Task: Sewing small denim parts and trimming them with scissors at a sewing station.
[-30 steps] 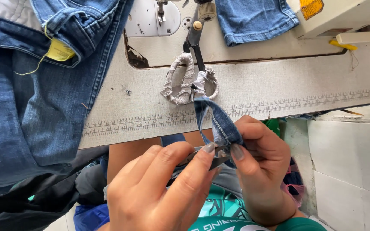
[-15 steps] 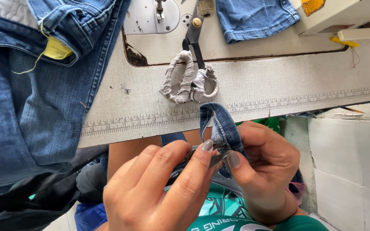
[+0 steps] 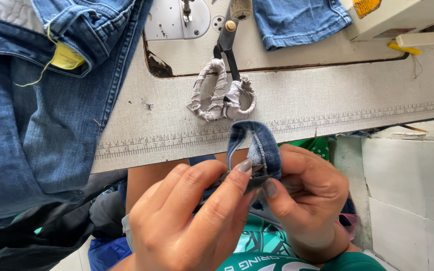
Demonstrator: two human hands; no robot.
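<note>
- Nearest, the left hand [image 3: 187, 221] pinches a small dark metal tool [image 3: 237, 176] between thumb and forefinger, its tip at the fold of a denim strip [image 3: 257, 145].
- The right hand [image 3: 307, 195] is closed around that one strip, which loops upward between both hands just in front of the table edge.
- Below the hands lie a green printed garment [image 3: 257, 246] and dark cloth [image 3: 36, 236]; both crowd the lap.
- Beyond, the pale table [image 3: 357, 110] carries a printed ruler along its near edge; its right stretch lies bare.
- One pair of scissors [image 3: 222, 90], with cloth-wrapped handles, rests just past the strip, not touching it.
- On the left, one pair of jeans [image 3: 41, 125] with a yellow tag [image 3: 66, 57] drapes over the table edge.
- Farthest, a second denim piece [image 3: 297, 20] lies beside the sewing machine plate [image 3: 177, 20].
</note>
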